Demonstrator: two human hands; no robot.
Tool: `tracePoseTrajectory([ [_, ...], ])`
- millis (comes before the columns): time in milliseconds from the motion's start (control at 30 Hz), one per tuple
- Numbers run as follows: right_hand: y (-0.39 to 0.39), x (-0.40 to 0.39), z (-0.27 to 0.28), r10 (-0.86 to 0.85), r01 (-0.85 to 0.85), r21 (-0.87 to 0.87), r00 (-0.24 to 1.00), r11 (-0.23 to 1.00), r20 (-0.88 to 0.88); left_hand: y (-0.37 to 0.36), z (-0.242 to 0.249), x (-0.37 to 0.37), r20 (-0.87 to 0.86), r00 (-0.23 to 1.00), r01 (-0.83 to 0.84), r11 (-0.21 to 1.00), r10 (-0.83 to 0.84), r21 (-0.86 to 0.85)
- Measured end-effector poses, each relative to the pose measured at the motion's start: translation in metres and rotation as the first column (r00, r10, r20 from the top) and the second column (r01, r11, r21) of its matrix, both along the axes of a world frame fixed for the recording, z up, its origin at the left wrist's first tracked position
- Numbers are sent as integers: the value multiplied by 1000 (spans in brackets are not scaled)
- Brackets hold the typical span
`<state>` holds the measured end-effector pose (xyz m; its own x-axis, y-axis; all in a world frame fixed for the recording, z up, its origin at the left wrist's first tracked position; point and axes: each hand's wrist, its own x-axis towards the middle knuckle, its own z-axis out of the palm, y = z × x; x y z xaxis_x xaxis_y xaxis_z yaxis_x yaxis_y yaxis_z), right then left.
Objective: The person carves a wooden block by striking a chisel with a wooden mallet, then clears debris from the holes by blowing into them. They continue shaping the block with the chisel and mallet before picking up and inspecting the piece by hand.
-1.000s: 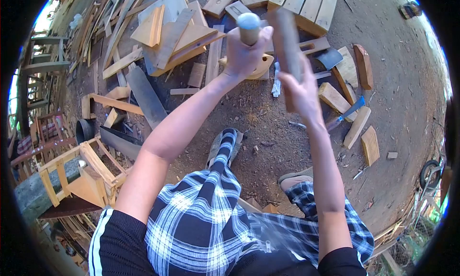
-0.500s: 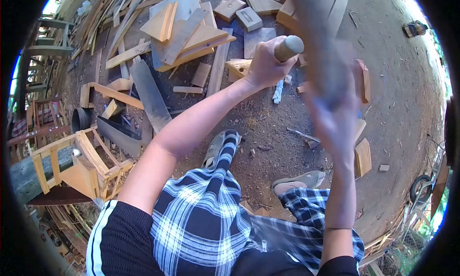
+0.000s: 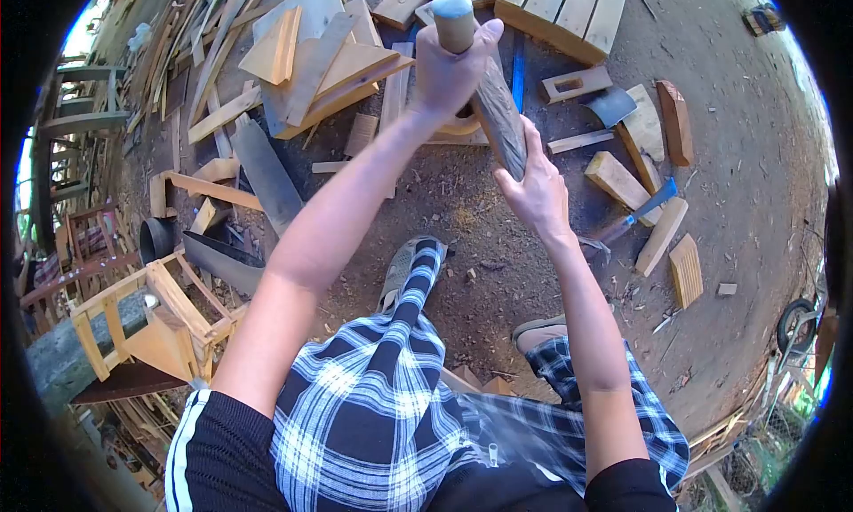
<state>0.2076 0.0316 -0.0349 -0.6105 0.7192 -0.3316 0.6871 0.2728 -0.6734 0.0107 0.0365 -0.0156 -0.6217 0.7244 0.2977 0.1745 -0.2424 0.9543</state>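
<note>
My left hand (image 3: 449, 79) is closed around an upright tool handle (image 3: 454, 34) with a pale rounded top. My right hand (image 3: 538, 188) wraps round a thick, rough wooden club (image 3: 502, 126), which slants up toward my left hand. The club's upper end meets the tool near my left fingers; whether they touch cannot be told. Below my left hand lies a wooden piece (image 3: 462, 132), partly hidden by the hand and club. The lower part of the held tool is hidden.
Boards are stacked (image 3: 320, 77) at the upper left. A slatted wooden piece (image 3: 569, 13) lies at the top. On the right are a blue-handled blade (image 3: 653, 201), a slotted block (image 3: 575, 84) and wood offcuts (image 3: 659, 237). A wooden frame (image 3: 164, 312) stands lower left.
My left hand and the tool have moved up and left. My right hand has swung the club left and down toward them, uncovering the offcuts and blue-handled blade.
</note>
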Motion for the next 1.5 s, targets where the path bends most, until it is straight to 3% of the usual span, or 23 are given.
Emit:
tracePoseTrajectory([
  [33,1,1,3,11,-12,41,1000,999,22,-1,4,-7,-1,1000,7,1000,-7,-1],
  [133,4,4,10,33,-36,78,998,996,50,-1,18,-23,332,885,338,941,-327,25],
  [233,4,3,10,33,-38,62,997,997,75,-6,26,-25,305,897,368,923,-320,-112],
  [367,5,2,9,21,-22,26,998,999,51,-13,24,-23,307,917,287,955,-253,-71],
  [467,8,9,0,-10,9,-133,1000,991,-6,-10,34,-21,255,935,279,955,-247,-98],
  [533,10,14,-3,-65,-27,-358,968,933,-242,-9,46,-22,159,950,283,955,-267,-84],
  [567,12,14,-5,-58,-34,-359,968,933,-245,-7,45,-21,157,953,276,957,-261,-86],
  [633,12,11,-8,-116,-77,-460,919,885,-378,1,42,-21,388,918,121,990,-83,-74],
  [667,13,10,-5,-134,-88,-505,912,859,-387,-1,41,-24,386,919,118,990,-80,-77],
  [800,12,11,-3,-133,-75,-483,915,872,-382,-5,36,-28,298,940,176,984,-165,-13],
  [900,13,11,-4,-133,-55,-502,934,863,-331,-8,41,-21,204,977,48,995,-65,84],
  [967,13,12,-9,-99,-69,-444,933,893,-346,-11,39,-19,95,991,65,966,-91,249],
  [1100,13,13,-16,-87,-81,-430,930,899,-358,-17,33,-6,-12,1000,-18,971,21,239],
  [1167,12,13,-15,-83,-73,-417,936,906,-343,-19,22,-2,-180,983,11,970,34,241],
  [1367,13,15,-19,-68,-101,-409,923,907,-379,-25,17,9,45,998,34,974,-46,224],
  [1433,12,14,-14,-74,-98,-419,925,903,-374,-24,25,5,142,989,55,996,-45,-67],
  [1500,12,13,-12,-77,-96,-425,925,900,-372,-25,27,10,207,978,37,994,-15,-103],
])
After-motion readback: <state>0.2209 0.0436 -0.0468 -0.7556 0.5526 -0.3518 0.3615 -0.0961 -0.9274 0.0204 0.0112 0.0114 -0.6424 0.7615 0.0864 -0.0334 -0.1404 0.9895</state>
